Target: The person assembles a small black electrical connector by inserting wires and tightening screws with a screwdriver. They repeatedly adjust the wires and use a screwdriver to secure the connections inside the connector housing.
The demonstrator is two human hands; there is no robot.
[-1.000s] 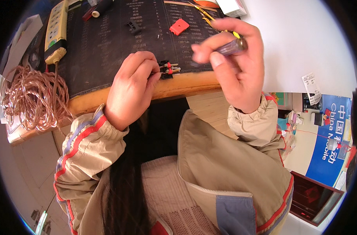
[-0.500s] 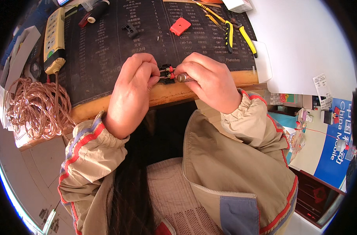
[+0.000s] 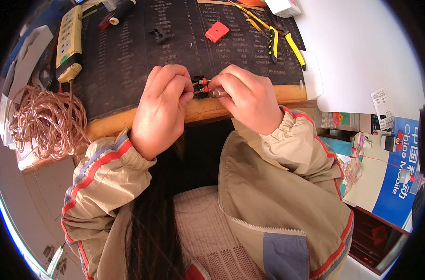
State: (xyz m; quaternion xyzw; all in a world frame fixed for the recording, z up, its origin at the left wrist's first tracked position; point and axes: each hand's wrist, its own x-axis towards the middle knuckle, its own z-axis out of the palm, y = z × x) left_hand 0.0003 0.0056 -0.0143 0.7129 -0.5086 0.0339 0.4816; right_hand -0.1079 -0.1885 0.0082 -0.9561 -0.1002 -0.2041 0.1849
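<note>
At the table's front edge, a small black housing (image 3: 198, 78) with red-tipped wire ends (image 3: 204, 81) lies between my two hands. My left hand (image 3: 160, 107) is closed, its thumb and fingertips pinched at the housing's left side; thin wires show by the fingertips. From the right, my right hand (image 3: 250, 95) pinches at the red tips. A short brown cable-like piece (image 3: 216, 93) sticks out under its fingers. My fingers hide part of the housing and the wires. Farther back lie a red plastic cover (image 3: 216, 31), a black plastic piece (image 3: 159, 35) and a tiny light pin or screw (image 3: 191, 45).
Yellow-black pliers (image 3: 282, 42) lie at the back right, near a white box (image 3: 283, 7). On the left are a yellow power strip (image 3: 69, 44) and a coiled copper-coloured cable (image 3: 47, 123). A dark printed mat (image 3: 124, 70) covers the table up to its wooden edge (image 3: 287, 93).
The view has shifted slightly. Both hands stay at the black housing with nearly the same grip; my left fingertips sit a little closer to it.
</note>
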